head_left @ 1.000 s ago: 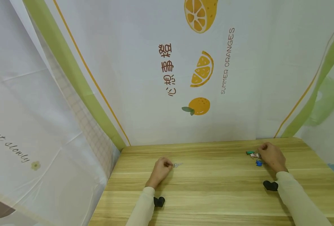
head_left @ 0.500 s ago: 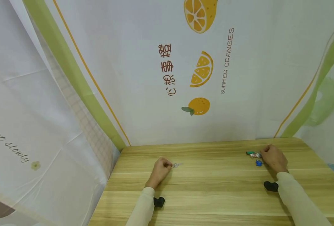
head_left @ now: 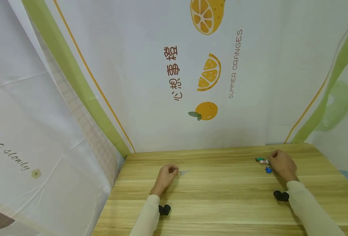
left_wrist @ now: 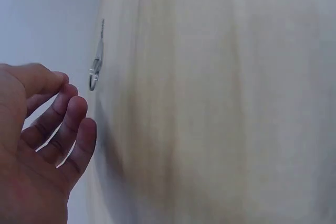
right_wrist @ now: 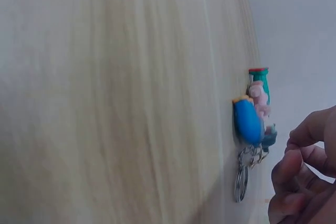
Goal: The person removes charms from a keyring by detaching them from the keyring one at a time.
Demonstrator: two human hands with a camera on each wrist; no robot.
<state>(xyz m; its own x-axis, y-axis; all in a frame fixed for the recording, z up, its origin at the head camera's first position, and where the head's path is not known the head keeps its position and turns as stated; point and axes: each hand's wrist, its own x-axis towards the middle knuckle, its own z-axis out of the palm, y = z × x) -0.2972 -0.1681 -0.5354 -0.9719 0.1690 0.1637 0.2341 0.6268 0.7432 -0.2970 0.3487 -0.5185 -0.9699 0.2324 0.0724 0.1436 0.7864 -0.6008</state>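
Observation:
In the head view, my left hand is just beside a small key with a metal ring, lying on the table's left half. A narrow gap separates its bent fingers from the key's ring in the left wrist view, and nothing shows between them. My right hand hovers at a cluster of small keychain charms: a blue one, a pink one and a green one. Metal rings hang off the cluster. The right thumb and fingertips come together near the charms, with nothing visible in them.
The wood-grain table reaches back to a white curtain printed with oranges. Another printed cloth hangs along the left side. Black wrist mounts sit at both cuffs.
My left fingertips have drawn back slightly from the key, showing more of its ring. My right hand went a little right, then back toward the charms. Key and charms stay in place.

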